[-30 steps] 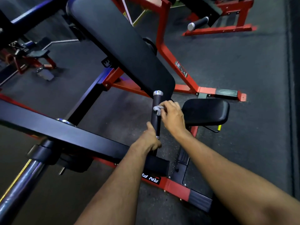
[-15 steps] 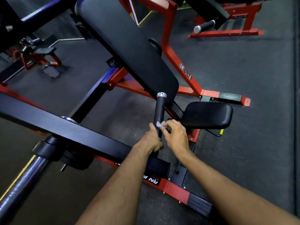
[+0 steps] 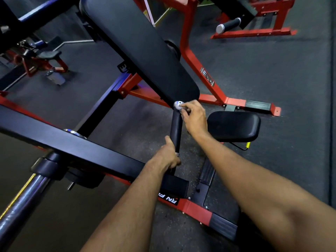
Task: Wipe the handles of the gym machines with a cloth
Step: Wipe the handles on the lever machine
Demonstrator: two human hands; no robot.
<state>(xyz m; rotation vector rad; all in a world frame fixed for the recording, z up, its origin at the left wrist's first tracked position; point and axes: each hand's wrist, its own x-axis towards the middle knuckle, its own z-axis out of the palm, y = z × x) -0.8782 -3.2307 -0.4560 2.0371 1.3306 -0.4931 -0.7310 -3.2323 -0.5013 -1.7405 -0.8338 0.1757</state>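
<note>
A black upright handle (image 3: 176, 128) with a silver end cap stands in the middle of the head view, on a red and black gym machine. My left hand (image 3: 168, 154) grips the handle's lower end. My right hand (image 3: 193, 118) pinches a small white cloth (image 3: 179, 107) against the silver cap at the handle's top. Most of the cloth is hidden under my fingers.
A long black back pad (image 3: 141, 46) slants just behind the handle and a black seat pad (image 3: 234, 125) sits to its right. A black beam (image 3: 63, 142) and a steel bar (image 3: 21, 202) cross at the left. Another red machine with a handle (image 3: 230, 25) stands at the far right.
My right hand slid the cloth from the handle's lower part, next to my left hand, up to the silver top cap. My left hand kept its grip low on the handle.
</note>
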